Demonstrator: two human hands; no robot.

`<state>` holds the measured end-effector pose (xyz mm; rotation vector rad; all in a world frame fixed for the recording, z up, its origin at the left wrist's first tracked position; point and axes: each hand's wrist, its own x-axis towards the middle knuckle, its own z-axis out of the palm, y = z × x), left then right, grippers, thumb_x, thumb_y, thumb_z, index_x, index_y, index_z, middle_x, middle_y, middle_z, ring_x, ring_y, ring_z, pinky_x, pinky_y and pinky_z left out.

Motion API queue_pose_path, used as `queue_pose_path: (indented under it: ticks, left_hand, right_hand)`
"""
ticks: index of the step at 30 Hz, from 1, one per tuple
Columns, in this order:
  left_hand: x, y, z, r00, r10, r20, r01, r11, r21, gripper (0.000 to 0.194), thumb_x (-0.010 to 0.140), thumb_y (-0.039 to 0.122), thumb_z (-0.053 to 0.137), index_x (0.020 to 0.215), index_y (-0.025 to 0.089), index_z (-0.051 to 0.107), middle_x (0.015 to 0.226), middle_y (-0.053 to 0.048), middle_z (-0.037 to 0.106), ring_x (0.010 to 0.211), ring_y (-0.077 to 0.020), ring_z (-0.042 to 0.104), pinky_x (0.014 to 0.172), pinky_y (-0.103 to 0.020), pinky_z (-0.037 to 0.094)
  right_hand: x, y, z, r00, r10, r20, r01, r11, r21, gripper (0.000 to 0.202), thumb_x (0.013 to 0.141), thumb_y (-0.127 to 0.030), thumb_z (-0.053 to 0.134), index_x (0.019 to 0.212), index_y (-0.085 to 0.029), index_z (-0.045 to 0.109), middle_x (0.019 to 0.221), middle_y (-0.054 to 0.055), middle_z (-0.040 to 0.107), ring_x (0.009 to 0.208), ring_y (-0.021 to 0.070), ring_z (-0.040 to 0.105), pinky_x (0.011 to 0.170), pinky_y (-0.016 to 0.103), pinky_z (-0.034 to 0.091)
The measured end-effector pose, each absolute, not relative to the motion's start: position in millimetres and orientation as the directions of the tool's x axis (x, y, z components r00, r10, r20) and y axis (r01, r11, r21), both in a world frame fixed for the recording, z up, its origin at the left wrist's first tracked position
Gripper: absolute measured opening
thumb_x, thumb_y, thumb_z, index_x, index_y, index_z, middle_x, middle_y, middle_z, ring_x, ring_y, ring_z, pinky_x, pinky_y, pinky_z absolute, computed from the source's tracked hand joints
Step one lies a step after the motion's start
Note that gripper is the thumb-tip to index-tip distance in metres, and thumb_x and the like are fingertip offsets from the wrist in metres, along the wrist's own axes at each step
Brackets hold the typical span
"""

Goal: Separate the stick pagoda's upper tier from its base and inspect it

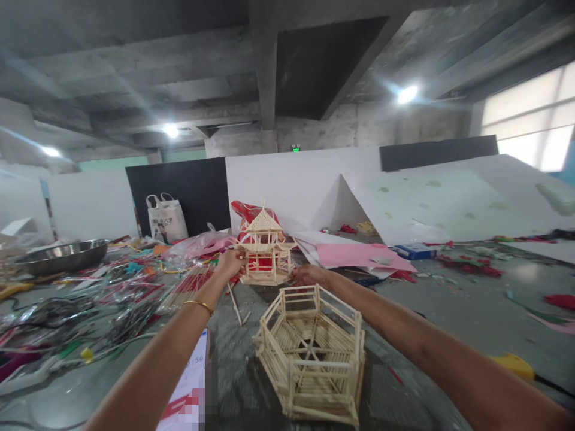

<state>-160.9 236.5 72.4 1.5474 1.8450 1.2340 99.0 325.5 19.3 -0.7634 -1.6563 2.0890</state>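
Observation:
Both arms reach forward to a small pavilion model (264, 224) built of thin wooden sticks, with a pointed roof and railings, standing upright. My left hand (230, 264) has its fingers closed on the pavilion's left side, below the lower eave. At the lower right corner of its base, my right hand (309, 275) grips with bent fingers, partly hidden behind the model. Nearer to me, between my forearms, sits a six-sided stick frame (309, 353) with a railing round its edge and a slatted floor. Loose sticks (235, 305) lie left of it.
A phone (191, 383) lies under my left forearm. Plastic bags, wires and sticks clutter the left, near a metal basin (63, 254). Behind are a white bag (166, 220) and pink paper (354, 255). A yellow tool (513, 365) lies at right.

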Motion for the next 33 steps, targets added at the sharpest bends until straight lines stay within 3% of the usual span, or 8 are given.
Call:
queue_pose_path:
  ticks: [8, 17, 27, 33]
  left_hand:
    - [-156, 225, 61, -0.334, 0.901, 0.276, 0.559, -0.046, 0.828, 0.017, 0.077, 0.019, 0.056, 0.092, 0.013, 0.060, 0.050, 0.002, 0.058, 0.045, -0.0119, 0.060, 0.042, -0.017, 0.045]
    - [-157, 216, 47, -0.390, 0.882, 0.264, 0.573, 0.008, 0.820, 0.015, 0.079, 0.020, 0.057, 0.091, 0.013, 0.060, 0.056, 0.003, 0.062, 0.047, -0.0105, 0.060, 0.044, -0.018, 0.045]
    - [-153, 238, 46, -0.367, 0.908, 0.203, 0.545, 0.033, 0.838, 0.025, 0.087, 0.030, 0.051, 0.103, 0.012, 0.056, 0.074, 0.000, 0.061, 0.054, -0.0077, 0.057, 0.050, -0.022, 0.050]
    - [-152, 243, 48, -0.363, 0.910, 0.200, 0.536, 0.028, 0.844, 0.027, 0.087, 0.032, 0.051, 0.104, 0.012, 0.056, 0.073, 0.000, 0.062, 0.054, -0.0080, 0.057, 0.051, -0.023, 0.051]
  right_hand:
    - [100, 333, 9, -0.816, 0.545, -0.193, 0.092, -0.207, -0.974, 0.023, 0.087, -0.032, 0.049, 0.091, -0.011, 0.058, 0.090, 0.005, 0.063, 0.081, 0.0144, 0.061, 0.075, 0.034, 0.048]
    - [89, 336, 10, -0.818, 0.535, -0.210, 0.111, -0.211, -0.971, 0.022, 0.088, -0.029, 0.051, 0.100, -0.012, 0.056, 0.095, 0.005, 0.060, 0.080, 0.0133, 0.059, 0.071, 0.032, 0.050]
    - [92, 333, 15, -0.766, 0.608, -0.207, 0.097, -0.209, -0.973, 0.022, 0.088, -0.029, 0.051, 0.100, -0.012, 0.056, 0.095, 0.004, 0.060, 0.078, 0.0122, 0.059, 0.067, 0.029, 0.050]
    - [96, 324, 21, -0.737, 0.639, -0.219, 0.081, -0.238, -0.968, 0.020, 0.087, -0.029, 0.050, 0.094, -0.011, 0.057, 0.088, 0.004, 0.061, 0.075, 0.0123, 0.059, 0.067, 0.029, 0.049]
